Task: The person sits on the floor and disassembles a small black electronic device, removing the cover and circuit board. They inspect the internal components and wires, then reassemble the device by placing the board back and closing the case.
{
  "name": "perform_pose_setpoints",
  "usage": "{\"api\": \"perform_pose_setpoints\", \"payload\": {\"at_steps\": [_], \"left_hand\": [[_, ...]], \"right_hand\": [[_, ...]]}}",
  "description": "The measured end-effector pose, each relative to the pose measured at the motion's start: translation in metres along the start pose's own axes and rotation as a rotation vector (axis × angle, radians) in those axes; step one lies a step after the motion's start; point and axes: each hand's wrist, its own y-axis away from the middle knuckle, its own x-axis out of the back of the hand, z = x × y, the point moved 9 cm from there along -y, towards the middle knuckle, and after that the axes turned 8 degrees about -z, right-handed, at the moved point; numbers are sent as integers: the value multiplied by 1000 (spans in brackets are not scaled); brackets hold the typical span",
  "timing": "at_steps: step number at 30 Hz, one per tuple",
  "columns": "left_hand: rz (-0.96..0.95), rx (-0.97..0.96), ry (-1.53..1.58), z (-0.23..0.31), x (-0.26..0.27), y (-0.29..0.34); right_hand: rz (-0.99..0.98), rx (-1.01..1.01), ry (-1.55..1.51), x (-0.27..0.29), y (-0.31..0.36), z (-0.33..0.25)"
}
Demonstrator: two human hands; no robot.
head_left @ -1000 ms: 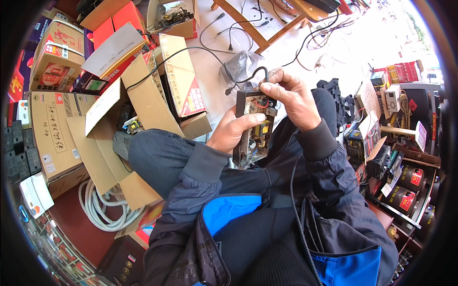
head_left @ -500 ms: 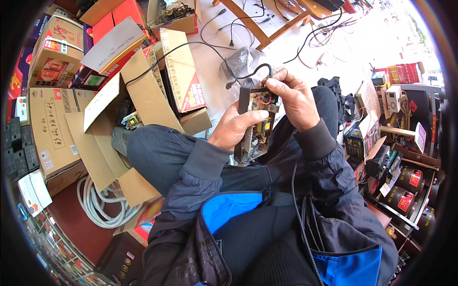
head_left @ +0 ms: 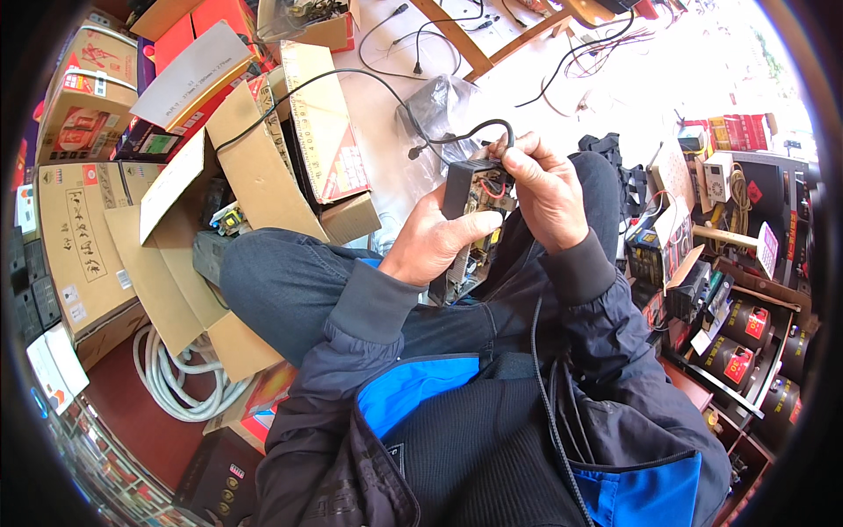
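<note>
An opened black device case [head_left: 463, 186] with a bare circuit board, red wire and metal heat sink inside, like a charger or power supply, is tilted above my lap. My left hand [head_left: 421, 244] is wrapped around its left side, the thumb lying across the board. At the top end my right hand [head_left: 549, 195] pinches the black cable [head_left: 481, 128] where it meets the case. Thumb and fingers hide the exact joint. From there the cable loops left over the cardboard boxes, and a plug [head_left: 416, 152] hangs near the case.
To my left stand open cardboard boxes [head_left: 263, 149], one with circuit parts [head_left: 230, 220] inside. A coil of pale hose [head_left: 180, 378] lies below them. A clear plastic bag [head_left: 439, 105] and loose cables are on the floor ahead. At right are wire spools [head_left: 727, 360] and stacked goods.
The case has shifted slightly to the right and turned a little in my hands. My left thumb has slid lower over the board. The surroundings moved slightly left with my head.
</note>
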Motion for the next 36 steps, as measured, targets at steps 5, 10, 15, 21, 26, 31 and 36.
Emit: {"api": "perform_pose_setpoints", "payload": {"at_steps": [5, 10, 15, 21, 26, 31, 36], "left_hand": [[2, 29, 24, 0, 3, 0], [19, 9, -65, 3, 5, -1], [36, 12, -135, 8, 4, 1], [48, -17, -114, 14, -1, 5], [39, 21, -37, 11, 0, 4], [46, -20, -34, 14, 2, 3], [95, -71, -181, 19, 4, 0]], "right_hand": [[25, -19, -11, -1, -1, 3], [34, -14, 11, -1, -3, 4], [22, -15, -74, -5, -2, 6], [39, -9, -93, -7, 3, 3], [22, 14, 13, -8, 2, -2], [4, 41, 23, -7, -2, -2], [69, 25, -107, -4, 2, 6]]}}
